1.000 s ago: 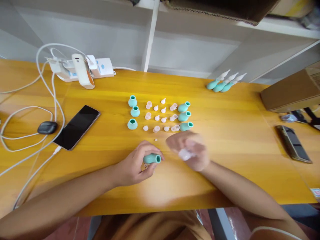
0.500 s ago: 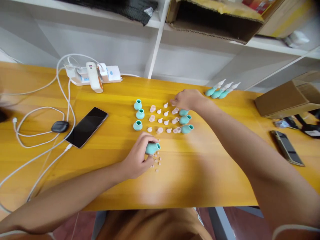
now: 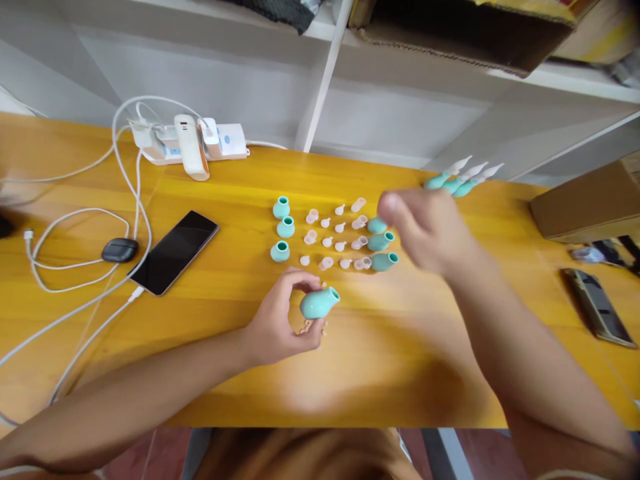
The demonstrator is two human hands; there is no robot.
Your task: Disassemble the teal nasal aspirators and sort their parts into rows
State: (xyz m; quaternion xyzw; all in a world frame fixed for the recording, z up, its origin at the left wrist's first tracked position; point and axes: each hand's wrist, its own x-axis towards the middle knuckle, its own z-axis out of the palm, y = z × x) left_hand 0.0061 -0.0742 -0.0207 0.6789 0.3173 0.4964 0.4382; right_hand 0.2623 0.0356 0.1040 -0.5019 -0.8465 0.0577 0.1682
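While my left hand (image 3: 280, 320) grips the teal bulb (image 3: 319, 303) just below the grid of small parts (image 3: 335, 233), my right hand (image 3: 425, 227) has pulled back from that grid's top row, blurred; I cannot tell its grasp.

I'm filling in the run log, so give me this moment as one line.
left hand: holds teal bulb | right hand: blurred, above the table, grip unclear | small pink pieces: in rows
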